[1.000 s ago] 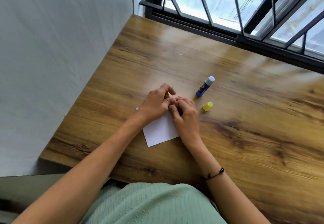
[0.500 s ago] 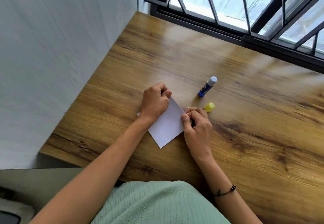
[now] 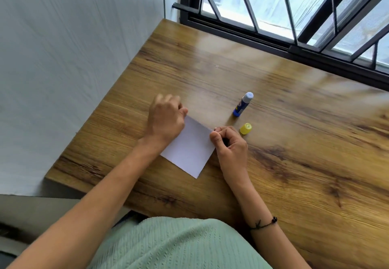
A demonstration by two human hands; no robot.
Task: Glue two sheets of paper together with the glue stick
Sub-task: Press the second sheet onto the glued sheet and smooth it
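White paper (image 3: 189,146) lies flat on the wooden table (image 3: 294,163), turned like a diamond; I cannot tell whether it is one sheet or two stacked. My left hand (image 3: 166,119) sits with curled fingers on the paper's far left corner and hides it. At the right corner my right hand (image 3: 231,144) pinches the paper's edge between thumb and curled fingers. The blue glue stick (image 3: 243,104) lies uncapped beyond my right hand, its pale tip pointing away. Its yellow cap (image 3: 245,129) stands close to my right knuckles.
A white wall (image 3: 73,58) runs along the table's left edge. A black-framed barred window (image 3: 294,26) closes off the far side. The table's near edge is by my green-clad lap (image 3: 179,245).
My hands, together at the paper's far corner a second ago, have slid apart along its far edge, left hand leftward and right hand rightward. More of the paper shows between them.
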